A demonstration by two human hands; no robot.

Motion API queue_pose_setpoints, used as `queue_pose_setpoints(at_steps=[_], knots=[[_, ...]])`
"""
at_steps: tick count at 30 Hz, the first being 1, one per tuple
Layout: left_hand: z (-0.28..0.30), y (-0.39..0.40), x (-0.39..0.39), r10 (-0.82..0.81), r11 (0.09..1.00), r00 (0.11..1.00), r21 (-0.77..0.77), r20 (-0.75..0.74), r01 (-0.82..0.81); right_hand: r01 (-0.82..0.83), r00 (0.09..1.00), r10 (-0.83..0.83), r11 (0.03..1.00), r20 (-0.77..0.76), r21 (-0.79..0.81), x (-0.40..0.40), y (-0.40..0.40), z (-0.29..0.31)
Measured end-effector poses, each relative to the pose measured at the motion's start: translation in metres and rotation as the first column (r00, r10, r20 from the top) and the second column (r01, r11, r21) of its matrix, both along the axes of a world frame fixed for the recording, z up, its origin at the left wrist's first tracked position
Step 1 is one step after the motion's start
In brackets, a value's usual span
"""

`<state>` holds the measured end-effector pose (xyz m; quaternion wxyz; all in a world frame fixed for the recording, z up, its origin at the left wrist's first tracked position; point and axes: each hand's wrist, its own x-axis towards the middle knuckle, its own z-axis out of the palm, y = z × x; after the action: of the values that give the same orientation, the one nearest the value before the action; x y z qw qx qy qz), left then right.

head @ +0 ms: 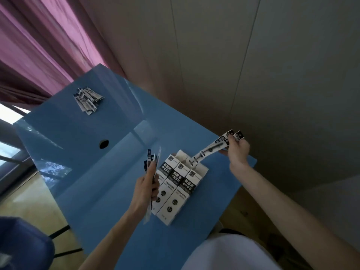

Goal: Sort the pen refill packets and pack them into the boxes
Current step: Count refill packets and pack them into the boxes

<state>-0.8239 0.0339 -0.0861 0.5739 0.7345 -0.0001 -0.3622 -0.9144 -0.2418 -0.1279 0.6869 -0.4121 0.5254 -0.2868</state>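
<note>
Head view: three boxes (176, 189) lie side by side at table (97, 191) centre, open ends toward 12 so packets slide in. The right hand (238, 151) pinches a few packets (211, 151), tips aimed into a box mouth. The left hand (146, 187) grips a spare bundle (152, 162) at 9. More packets (87, 100) wait at 11

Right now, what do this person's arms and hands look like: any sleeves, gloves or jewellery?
Both forearms are bare up to the frame edge, with no sleeves in view. The left hand and right hand are ungloved; no rings, watch or wristbands show.
</note>
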Motion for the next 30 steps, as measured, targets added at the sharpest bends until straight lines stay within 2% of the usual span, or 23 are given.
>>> queue_pose_setpoints(at_steps=[2,6,9,13,16,21,23,25,27,30], knots=[[-0.001,-0.005,-0.006,-0.086,0.995,0.990,0.060,0.116,0.079,-0.012,0.998,0.010,1.000,-0.066,-0.022,-0.007,-0.002,-0.009],[-0.007,-0.015,-0.022,-0.312,0.925,0.910,0.308,0.274,0.224,-0.062,0.987,0.055,0.997,-0.154,-0.041,-0.014,-0.005,-0.020],[-0.012,-0.023,-0.030,-0.403,0.845,0.858,0.490,0.319,0.215,-0.111,0.974,0.095,0.992,-0.208,-0.067,-0.014,-0.003,-0.023],[-0.018,-0.031,-0.037,-0.575,0.710,0.700,0.684,0.425,0.167,-0.209,0.953,0.180,0.973,-0.244,-0.098,-0.013,0.003,-0.022],[-0.020,-0.032,-0.043,-0.623,0.677,0.635,0.722,0.456,0.146,-0.297,0.926,0.241,0.940,-0.291,-0.168,-0.010,0.007,-0.025],[-0.025,-0.030,-0.055,-0.730,0.608,0.510,0.772,0.454,0.183,-0.359,0.915,0.309,0.917,-0.259,-0.172,-0.008,0.014,-0.028],[-0.026,-0.030,-0.057,-0.718,0.631,0.503,0.754,0.481,0.181,-0.385,0.912,0.349,0.908,-0.214,-0.162,-0.008,0.019,-0.023],[-0.026,-0.030,-0.058,-0.684,0.660,0.538,0.732,0.493,0.169,-0.447,0.890,0.425,0.886,-0.168,-0.126,-0.010,0.027,-0.021],[-0.027,-0.030,-0.058,-0.655,0.684,0.556,0.714,0.512,0.149,-0.563,0.823,0.540,0.818,-0.175,-0.120,-0.012,0.035,-0.026],[-0.030,-0.030,-0.057,-0.644,0.689,0.563,0.713,0.518,0.132,-0.778,0.625,0.753,0.621,-0.205,-0.093,-0.014,0.042,-0.031]])
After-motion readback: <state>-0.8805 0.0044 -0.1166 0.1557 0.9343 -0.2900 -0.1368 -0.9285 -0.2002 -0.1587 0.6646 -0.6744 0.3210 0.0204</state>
